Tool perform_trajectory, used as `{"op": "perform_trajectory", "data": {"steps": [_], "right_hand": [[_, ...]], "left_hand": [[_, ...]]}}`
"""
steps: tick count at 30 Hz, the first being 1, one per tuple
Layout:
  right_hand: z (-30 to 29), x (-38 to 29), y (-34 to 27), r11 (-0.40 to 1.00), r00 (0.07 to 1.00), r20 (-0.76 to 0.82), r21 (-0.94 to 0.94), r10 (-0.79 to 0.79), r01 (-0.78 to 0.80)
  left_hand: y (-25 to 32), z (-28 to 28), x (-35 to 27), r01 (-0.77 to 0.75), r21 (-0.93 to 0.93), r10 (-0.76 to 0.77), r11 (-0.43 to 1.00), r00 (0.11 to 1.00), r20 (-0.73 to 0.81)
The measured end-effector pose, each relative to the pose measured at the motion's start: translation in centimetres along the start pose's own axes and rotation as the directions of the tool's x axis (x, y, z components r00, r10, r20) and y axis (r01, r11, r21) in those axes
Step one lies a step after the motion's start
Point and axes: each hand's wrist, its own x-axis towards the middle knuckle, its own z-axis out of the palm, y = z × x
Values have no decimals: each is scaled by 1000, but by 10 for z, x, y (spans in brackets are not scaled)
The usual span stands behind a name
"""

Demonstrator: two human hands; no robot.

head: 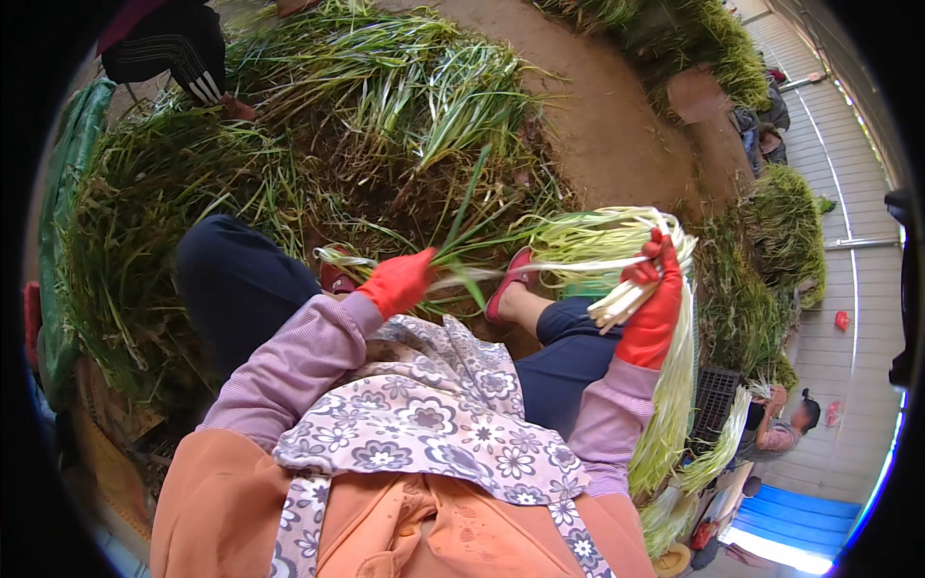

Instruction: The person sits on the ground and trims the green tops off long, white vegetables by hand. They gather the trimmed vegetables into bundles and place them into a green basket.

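My left hand (pixel 399 283), in a red rubber glove, is closed around a few loose green leaves (pixel 462 217). A white stem end sticks out on its far left side. My right hand (pixel 654 307), gloved likewise, grips a bundle of pale stalks (pixel 614 302), probably green garlic or chives. Their white stem ends point down and left, while yellow-green leaves droop beyond the hand. A thin pale strand (pixel 520 271) stretches between both hands, blurred near the left one. Under the right forearm hangs a long mass of similar pale stalks (pixel 668 419).
A large heap of green stalks (pixel 347 94) with soiled roots lies before my legs. Further piles (pixel 784 231) stand at the right, near a black plastic crate (pixel 712 404). Another person (pixel 777 430) sits there holding stalks. A person's dark-trousered leg (pixel 166 50) is at upper left.
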Motion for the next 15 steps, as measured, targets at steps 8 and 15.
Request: {"op": "perform_trajectory", "data": {"steps": [8,15], "right_hand": [[57,-25,-81,995,966,242,-62,94,-81],[115,-75,-95,990,906,401,-69,138,-120]], "left_hand": [[-29,-22,12,66,333,-97,941,992,78],[115,-53,109,-366,-223,319,904,922,-221]]}}
